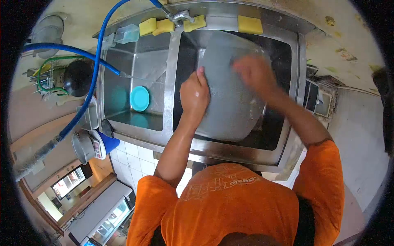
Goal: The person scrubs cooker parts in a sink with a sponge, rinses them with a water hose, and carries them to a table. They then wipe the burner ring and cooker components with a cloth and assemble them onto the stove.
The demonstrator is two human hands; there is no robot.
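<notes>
A large, greyish, cloudy plastic tub leans tilted in the right basin of a steel double sink. My left hand is closed on its left edge, thumb up and fingers tucked out of sight behind the edge. Over the upper right part of the tub is my right hand, smeared by motion. Whether its fingers hold something, I cannot make out. A small turquoise bowl rests on the bottom of the left basin.
Several yellow sponges line the back ledge beside the tap. A blue hose loops over the left basin, its end pointing into it. A clear plastic container sits at the back left corner. Left of the sink are a metal pot and a black pan.
</notes>
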